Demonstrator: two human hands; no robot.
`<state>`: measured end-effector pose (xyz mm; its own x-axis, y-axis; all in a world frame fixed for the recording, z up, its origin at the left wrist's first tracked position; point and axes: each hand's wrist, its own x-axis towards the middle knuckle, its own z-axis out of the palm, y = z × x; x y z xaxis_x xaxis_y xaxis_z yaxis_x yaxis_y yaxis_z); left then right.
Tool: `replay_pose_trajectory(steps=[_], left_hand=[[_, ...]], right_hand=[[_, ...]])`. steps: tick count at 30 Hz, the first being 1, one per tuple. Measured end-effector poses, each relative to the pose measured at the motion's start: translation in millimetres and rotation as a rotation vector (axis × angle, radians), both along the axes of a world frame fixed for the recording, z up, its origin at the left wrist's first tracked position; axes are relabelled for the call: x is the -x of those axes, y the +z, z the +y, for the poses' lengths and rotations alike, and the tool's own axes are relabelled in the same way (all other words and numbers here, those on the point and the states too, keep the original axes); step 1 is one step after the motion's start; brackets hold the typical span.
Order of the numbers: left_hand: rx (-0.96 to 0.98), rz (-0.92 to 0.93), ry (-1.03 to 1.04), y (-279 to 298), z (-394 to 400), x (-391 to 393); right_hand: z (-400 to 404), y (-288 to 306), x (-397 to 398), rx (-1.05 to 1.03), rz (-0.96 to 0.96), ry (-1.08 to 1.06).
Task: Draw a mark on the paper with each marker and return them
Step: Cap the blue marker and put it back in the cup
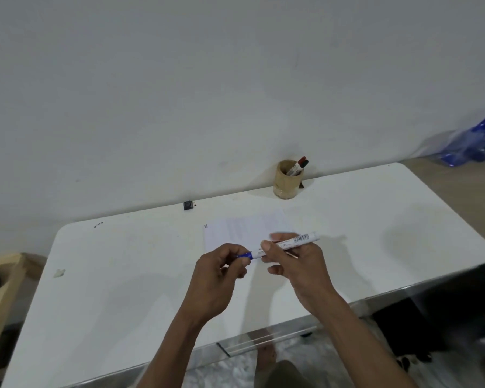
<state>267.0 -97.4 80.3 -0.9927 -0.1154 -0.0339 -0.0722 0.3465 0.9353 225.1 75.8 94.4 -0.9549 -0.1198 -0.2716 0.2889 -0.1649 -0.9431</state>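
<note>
A white marker (297, 240) with a blue cap (246, 255) is held level above the white table (123, 275), in front of the sheet of paper (244, 228). My right hand (291, 261) grips the marker's white barrel. My left hand (221, 264) pinches the blue cap end with its fingertips. A tan round holder (286, 182) stands at the table's back edge near the wall, with a red-capped marker (301, 161) and a dark-capped one leaning inside it.
A small black object (188, 205) sits at the back edge by the wall. A scrap of tape (59, 273) lies on the table's left part. A wooden frame (0, 289) stands to the left, a blue plastic bag (476, 141) lies at far right.
</note>
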Motion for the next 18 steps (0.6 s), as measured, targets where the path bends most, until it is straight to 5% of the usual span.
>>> replay_pose_trajectory(steps=[2,7,10,18], left_hand=[[0.005,-0.011,-0.010,5,4,3],[0.123,-0.003,-0.031,16,13,28],[0.183,0.005,-0.045,22,23,55],[0.240,0.077,-0.065,27,59,149]], right_hand=[[15,-1,4,0.001,0.019,-0.151],[44,-9,27,-0.798,0.699,0.043],[47,-21,50,-1.109,0.999,0.016],[66,-35,132,-1.065,1.061,0.059]])
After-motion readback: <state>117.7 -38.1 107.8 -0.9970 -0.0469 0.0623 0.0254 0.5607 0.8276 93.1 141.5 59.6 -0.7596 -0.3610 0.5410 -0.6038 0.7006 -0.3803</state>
